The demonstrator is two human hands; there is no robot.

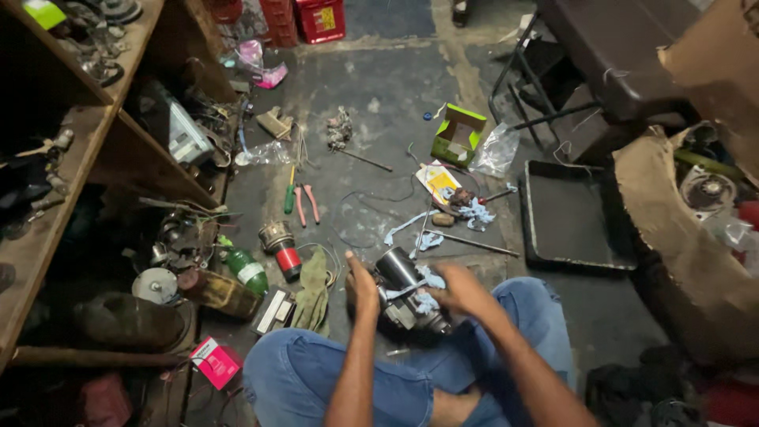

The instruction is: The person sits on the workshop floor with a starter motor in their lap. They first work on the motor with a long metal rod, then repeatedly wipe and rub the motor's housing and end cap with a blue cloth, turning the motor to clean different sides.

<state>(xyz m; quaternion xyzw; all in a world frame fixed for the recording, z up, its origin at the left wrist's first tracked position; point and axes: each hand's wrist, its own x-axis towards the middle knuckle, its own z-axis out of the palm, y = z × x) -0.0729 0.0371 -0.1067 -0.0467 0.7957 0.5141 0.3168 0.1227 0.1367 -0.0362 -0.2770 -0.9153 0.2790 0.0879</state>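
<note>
A person in blue jeans sits cross-legged on a dark, stained concrete floor [379,87], both bare hands on a small electric motor [405,296], a starter-type unit with a dark cylindrical body and a grey cast housing, which rests on the floor just in front of the knees. The left hand [362,289] is closed on the motor's left side, thumb up and fingers wrapped round the far edge. The right hand [461,291] lies against the motor's right end; its grip seems closed on the housing, though the fingertips are hidden, so how tightly cannot be told. Strips of pale blue rag [428,278] lie across the motor, and more scraps are strewn on the floor beyond it. Just left of the left hand lies an olive cloth [315,289], and beside that stands a red and silver cylindrical part [281,245]. A green bottle [247,270] lies further left, near the clutter under the wooden shelves [79,158]. Further out on the floor are a green-handled screwdriver [290,196] and red-handled pliers [307,203] side by side, an open green cardboard box [458,133], a long thin metal rod [474,243] and a shallow black tray [573,217]. A pink box [215,362] sits by the left knee.
</note>
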